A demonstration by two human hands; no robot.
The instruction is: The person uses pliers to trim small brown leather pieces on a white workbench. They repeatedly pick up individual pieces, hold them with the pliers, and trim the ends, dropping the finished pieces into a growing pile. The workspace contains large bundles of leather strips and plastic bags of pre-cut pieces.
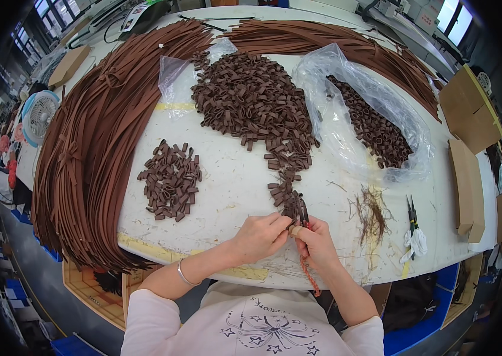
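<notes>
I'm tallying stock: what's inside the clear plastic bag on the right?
Small brown strap loops lie heaped in the clear plastic bag; the top layer shows, those beneath are covered.

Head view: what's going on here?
A person's left hand and right hand meet at the near end of a trail of brown loops, apparently pinching one loop between them; the right also holds a dark snips-like tool, an orange cord hanging below. The trail runs from a large pile. A smaller pile of loops lies apart to the left, thread scraps to the right.
</notes>
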